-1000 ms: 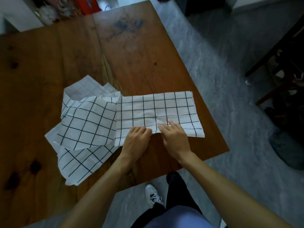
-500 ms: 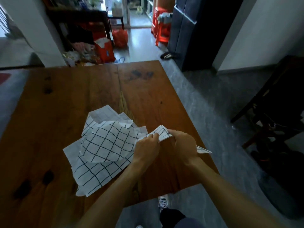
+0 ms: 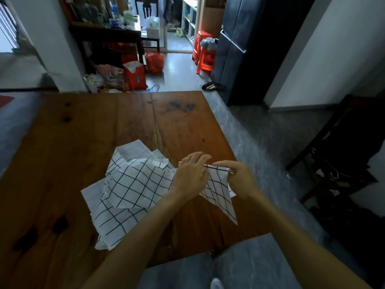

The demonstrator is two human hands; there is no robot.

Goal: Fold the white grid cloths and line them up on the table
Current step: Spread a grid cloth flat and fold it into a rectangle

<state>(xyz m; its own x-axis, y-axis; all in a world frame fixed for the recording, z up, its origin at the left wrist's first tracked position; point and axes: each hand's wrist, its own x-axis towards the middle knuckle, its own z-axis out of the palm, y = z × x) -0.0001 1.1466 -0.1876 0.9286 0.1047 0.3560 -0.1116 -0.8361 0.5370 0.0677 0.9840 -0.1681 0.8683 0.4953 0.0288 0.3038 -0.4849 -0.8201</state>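
Observation:
A white cloth with a black grid hangs lifted above the right part of the wooden table, its lower corner pointing down toward the near edge. My left hand and my right hand each pinch its upper edge, close together. A loose pile of white grid cloths lies crumpled on the table to the left of my hands.
The table's right edge and near edge lie close to my hands, with grey floor beyond. A dark chair stands to the right. A dark cabinet, red stools and clutter sit past the far edge.
The cloth that lay flat under both hands has been gathered and lifted off the table. My head has tipped up, so more of the room shows.

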